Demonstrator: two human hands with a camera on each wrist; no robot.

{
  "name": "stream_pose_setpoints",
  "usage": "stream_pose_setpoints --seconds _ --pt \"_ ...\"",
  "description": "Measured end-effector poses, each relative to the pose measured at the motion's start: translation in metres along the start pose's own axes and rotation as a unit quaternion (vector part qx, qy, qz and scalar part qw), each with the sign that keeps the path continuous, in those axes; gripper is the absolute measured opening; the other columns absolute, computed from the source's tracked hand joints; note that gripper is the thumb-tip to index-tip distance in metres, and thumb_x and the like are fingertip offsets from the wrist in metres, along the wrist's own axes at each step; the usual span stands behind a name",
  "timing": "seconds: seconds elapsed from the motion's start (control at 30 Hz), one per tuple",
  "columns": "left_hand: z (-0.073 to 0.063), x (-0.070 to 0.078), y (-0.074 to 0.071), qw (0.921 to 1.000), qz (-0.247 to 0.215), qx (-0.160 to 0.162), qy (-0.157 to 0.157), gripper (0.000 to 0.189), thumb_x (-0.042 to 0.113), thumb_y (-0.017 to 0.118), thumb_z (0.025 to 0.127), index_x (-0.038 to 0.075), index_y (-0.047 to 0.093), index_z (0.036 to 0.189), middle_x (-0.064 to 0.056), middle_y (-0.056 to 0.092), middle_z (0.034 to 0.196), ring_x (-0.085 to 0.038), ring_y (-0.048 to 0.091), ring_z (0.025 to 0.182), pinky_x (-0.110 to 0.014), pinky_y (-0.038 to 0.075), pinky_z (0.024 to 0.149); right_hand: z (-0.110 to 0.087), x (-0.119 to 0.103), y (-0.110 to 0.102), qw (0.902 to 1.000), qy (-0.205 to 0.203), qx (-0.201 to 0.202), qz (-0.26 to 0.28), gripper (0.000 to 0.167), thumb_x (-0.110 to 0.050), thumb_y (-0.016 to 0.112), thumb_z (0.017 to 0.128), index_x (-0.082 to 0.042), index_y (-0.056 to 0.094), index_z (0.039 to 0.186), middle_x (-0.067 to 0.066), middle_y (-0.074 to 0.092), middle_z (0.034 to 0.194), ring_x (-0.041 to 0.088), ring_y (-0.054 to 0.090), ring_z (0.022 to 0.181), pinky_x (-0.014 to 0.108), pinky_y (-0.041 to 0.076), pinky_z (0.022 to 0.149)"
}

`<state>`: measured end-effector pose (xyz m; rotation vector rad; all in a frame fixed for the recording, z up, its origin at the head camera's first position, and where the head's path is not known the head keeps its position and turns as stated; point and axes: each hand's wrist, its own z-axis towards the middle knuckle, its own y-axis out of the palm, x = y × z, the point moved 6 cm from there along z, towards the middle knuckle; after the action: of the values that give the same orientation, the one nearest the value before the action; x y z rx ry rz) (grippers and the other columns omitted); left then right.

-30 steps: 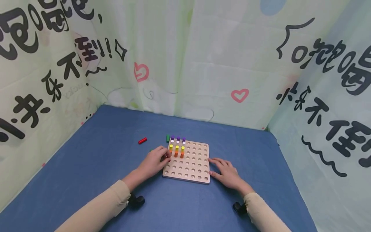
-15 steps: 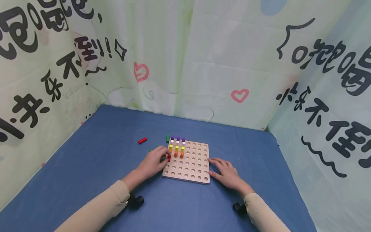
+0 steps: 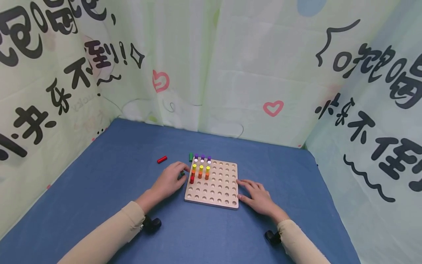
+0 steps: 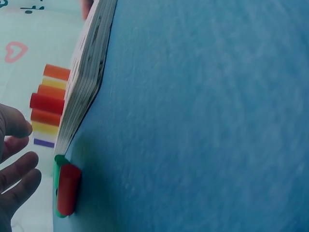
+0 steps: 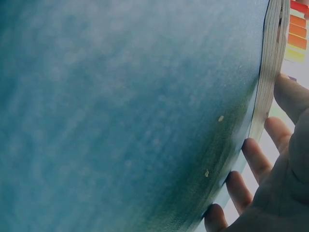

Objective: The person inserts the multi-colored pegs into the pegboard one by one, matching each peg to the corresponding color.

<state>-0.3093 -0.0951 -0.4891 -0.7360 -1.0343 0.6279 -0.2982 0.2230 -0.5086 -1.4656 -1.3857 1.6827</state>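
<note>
A pale wooden pegboard (image 3: 214, 203) lies on the blue tabletop with round holes in rows. At its left edge a red peg (image 3: 192, 179) stands upright, in front of three orange pegs (image 3: 200, 175) and three yellow pegs (image 3: 201, 168). White pegs and purple pegs (image 3: 202, 157) stand behind these. Just left of the red peg is my left hand (image 3: 169, 180); the left wrist view shows its thumb and fingers (image 4: 24, 169) parted, with nothing between them. My right hand (image 3: 258, 198) rests its fingertips against the board's right edge, fingers spread.
A loose red peg (image 3: 162, 159) lies to the left behind my left hand. One green peg (image 3: 191, 157) lies by the board's far left corner, and another green peg (image 3: 182, 173) is partly hidden by my left hand. Cloth walls (image 3: 244, 73) rise around the table.
My left hand has let go of the red peg, which now stands in the board, and has drawn back a little to the left. My right hand keeps its place.
</note>
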Motion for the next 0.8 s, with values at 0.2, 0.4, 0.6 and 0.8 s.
stream_pose_setpoints --seconds 0.2,0.4,0.6,0.8 --pt "0.006 -0.009 -0.010 0.9998 0.014 0.010 -0.009 0.019 0.005 0.074 0.093 0.010 0.070 0.111 -0.005 0.068 0.109 -0.021 0.064 0.100 -0.040 0.058 0.087 0.001 0.001 0.000 1.0000 0.001 -0.002 0.000 0.061 -0.040 0.061 0.103 -0.019 0.044 0.157 0.014 0.041 0.160 0.049 0.032 0.145 0.075 0.027 0.108" --pt "0.013 -0.020 -0.018 0.9996 0.022 0.005 -0.017 0.018 0.006 0.073 0.094 0.008 0.071 0.111 -0.008 0.069 0.110 -0.026 0.063 0.102 -0.043 0.056 0.087 0.001 0.001 0.000 1.0000 -0.001 -0.001 -0.001 0.060 -0.041 0.061 0.103 -0.019 0.044 0.157 0.013 0.041 0.160 0.048 0.033 0.144 0.075 0.027 0.108" --pt "0.019 -0.035 -0.029 0.9982 0.048 0.012 -0.033 0.019 0.007 0.071 0.095 0.009 0.070 0.114 -0.010 0.068 0.114 -0.029 0.061 0.106 -0.046 0.054 0.089 0.001 0.001 0.000 1.0000 -0.001 -0.005 0.000 0.061 -0.041 0.061 0.103 -0.018 0.045 0.157 0.014 0.041 0.160 0.049 0.033 0.144 0.075 0.027 0.108" --pt "0.021 -0.054 -0.030 0.9961 0.064 0.006 -0.060 0.024 0.008 0.074 0.093 0.007 0.067 0.117 -0.016 0.063 0.120 -0.035 0.057 0.112 -0.051 0.051 0.091 0.001 0.000 -0.001 0.9999 0.002 -0.009 -0.006 0.060 -0.040 0.061 0.103 -0.018 0.045 0.157 0.014 0.042 0.160 0.049 0.033 0.143 0.075 0.028 0.107"
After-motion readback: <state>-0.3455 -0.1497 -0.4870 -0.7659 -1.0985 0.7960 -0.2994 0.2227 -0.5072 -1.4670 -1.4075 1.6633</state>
